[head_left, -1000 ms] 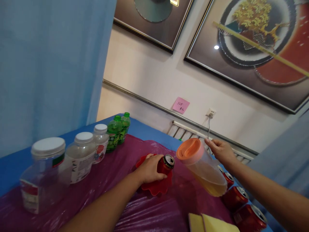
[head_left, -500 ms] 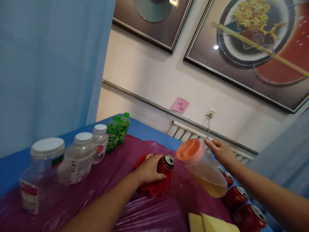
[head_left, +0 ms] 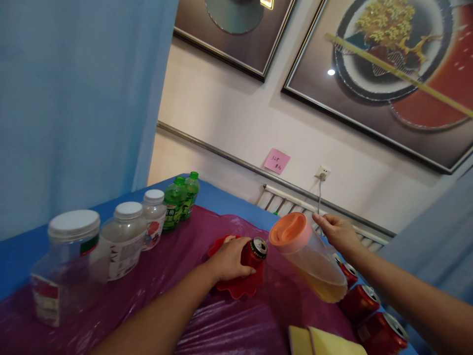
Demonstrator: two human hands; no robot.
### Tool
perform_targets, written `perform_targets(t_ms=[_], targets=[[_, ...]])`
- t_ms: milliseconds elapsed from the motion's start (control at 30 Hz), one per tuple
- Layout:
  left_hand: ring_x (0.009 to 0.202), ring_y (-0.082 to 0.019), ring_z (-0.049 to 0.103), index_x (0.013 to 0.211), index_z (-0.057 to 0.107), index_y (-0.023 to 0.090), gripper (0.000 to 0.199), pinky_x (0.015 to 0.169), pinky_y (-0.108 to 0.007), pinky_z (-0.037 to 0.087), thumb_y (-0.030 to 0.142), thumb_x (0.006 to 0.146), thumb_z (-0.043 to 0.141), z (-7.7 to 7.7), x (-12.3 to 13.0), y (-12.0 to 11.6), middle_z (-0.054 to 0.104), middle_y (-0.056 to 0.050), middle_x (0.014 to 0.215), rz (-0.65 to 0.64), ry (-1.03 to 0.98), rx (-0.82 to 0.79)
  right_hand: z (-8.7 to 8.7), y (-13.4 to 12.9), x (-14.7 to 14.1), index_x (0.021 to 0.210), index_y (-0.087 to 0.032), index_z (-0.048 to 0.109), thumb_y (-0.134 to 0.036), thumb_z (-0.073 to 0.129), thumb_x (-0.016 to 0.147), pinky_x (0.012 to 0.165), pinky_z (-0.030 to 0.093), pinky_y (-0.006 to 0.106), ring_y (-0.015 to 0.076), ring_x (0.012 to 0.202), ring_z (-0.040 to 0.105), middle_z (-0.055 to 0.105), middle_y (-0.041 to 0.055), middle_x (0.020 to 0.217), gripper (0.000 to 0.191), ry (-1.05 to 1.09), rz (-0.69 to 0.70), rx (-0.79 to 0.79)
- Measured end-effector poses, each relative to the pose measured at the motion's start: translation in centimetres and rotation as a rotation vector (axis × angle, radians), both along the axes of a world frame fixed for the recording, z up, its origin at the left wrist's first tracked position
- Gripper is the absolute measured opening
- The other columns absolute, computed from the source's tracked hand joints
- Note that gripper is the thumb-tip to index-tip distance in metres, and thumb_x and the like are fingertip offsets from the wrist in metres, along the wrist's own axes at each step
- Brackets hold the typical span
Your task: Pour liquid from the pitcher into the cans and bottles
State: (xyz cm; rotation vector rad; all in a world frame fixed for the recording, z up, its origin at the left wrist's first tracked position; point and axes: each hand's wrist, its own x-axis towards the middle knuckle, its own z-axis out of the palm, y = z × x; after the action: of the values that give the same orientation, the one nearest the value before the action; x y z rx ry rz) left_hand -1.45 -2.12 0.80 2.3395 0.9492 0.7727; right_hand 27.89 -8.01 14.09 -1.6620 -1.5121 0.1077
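Note:
My left hand is wrapped round a red drink can with an opened top, held over a red scalloped dish. To its right, my right hand grips a clear plastic pitcher on its far side; the handle is mostly hidden. The pitcher is tilted, its orange lid leaning toward the can, with yellowish liquid inside. Lid and can top are close together but apart. Whether liquid is flowing between them is hard to make out.
Clear jars with white lids and green bottles line the left side. Several red cans stand at the right. A folded yellow cloth lies at the front on the purple plastic sheet. A radiator is behind.
Almost nothing differs. Both hands, the can and the tilted pitcher keep nearly the same positions.

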Motion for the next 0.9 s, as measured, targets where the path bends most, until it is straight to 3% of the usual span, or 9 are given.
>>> perform_targets(t_ms=[900], targets=[[0.111,-0.033,0.062,0.117,0.064,0.027,0.063,0.11,-0.046,0.034,0.04,0.06,0.086,-0.34,0.18,0.1,0.073,-0.002,0.117,0.001,-0.004,0.003,-0.08,-0.14,0.26,0.05,-0.024,0.038,-0.078,0.06,0.073,0.043,0.023,0.025,0.0098,0.047,0.028,0.03,-0.0062,0.048,0.062,-0.002,-0.016,-0.031]])
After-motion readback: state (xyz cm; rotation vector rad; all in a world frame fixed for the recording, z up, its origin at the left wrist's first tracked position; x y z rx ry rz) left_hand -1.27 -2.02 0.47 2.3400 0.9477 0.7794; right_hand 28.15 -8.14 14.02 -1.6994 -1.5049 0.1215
